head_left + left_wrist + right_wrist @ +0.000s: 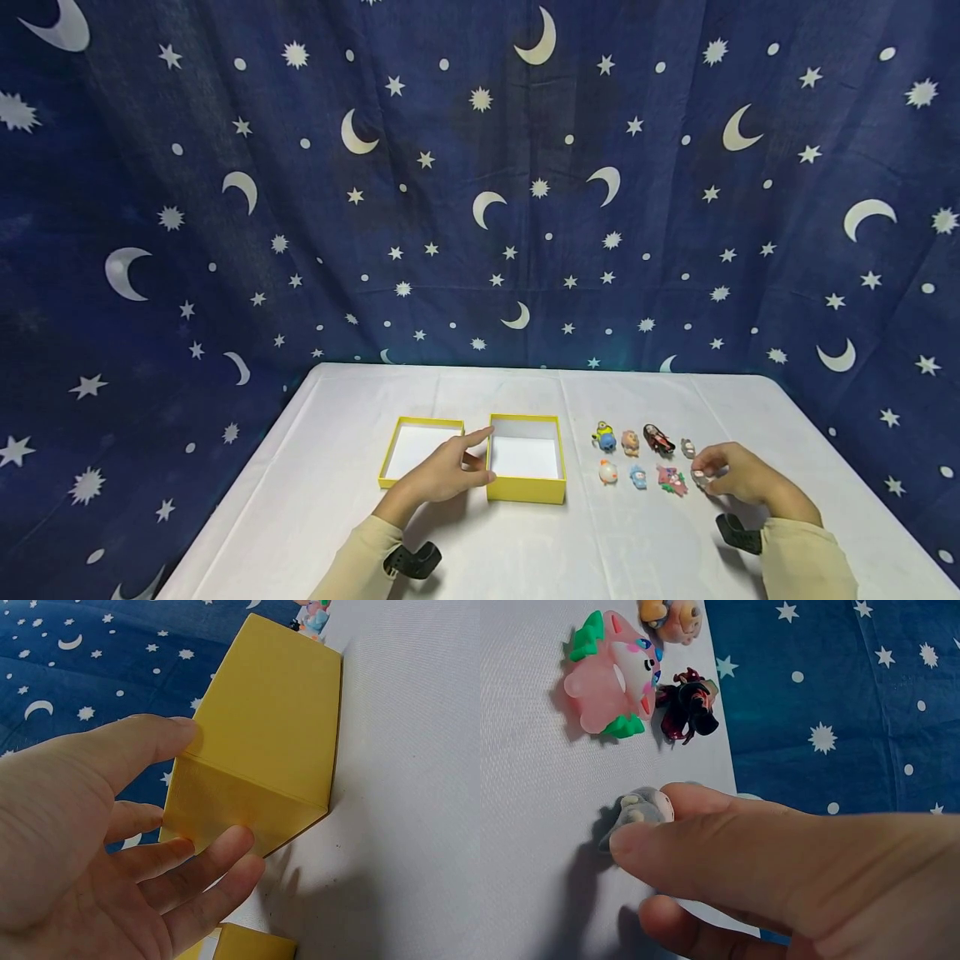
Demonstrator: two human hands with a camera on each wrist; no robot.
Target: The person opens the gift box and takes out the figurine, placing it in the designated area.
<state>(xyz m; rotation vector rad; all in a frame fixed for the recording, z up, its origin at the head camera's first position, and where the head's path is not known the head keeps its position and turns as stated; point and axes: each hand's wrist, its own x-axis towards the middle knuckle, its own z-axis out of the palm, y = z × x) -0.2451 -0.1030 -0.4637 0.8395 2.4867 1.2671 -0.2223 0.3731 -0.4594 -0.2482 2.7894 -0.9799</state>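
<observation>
My left hand [441,472] rests against the left side of a yellow open-topped box [525,490], white inside. In the left wrist view its thumb lies at an edge of the box and the relaxed fingertips [238,838] touch the wall. On the right, my right hand [742,479] pinches a small grey figurine [639,804] between thumb and fingers, close to the table surface. A pink figurine with green parts [600,690] and a dark red-and-black figurine [690,706] lie beside it.
A yellow-rimmed lid [386,467] lies left of the box. Between box and right hand, several small figurines stand in two rows, among them a yellow-and-blue one [604,437] and a light blue one [638,477]. A star-patterned curtain [450,167] hangs behind the white table [300,500].
</observation>
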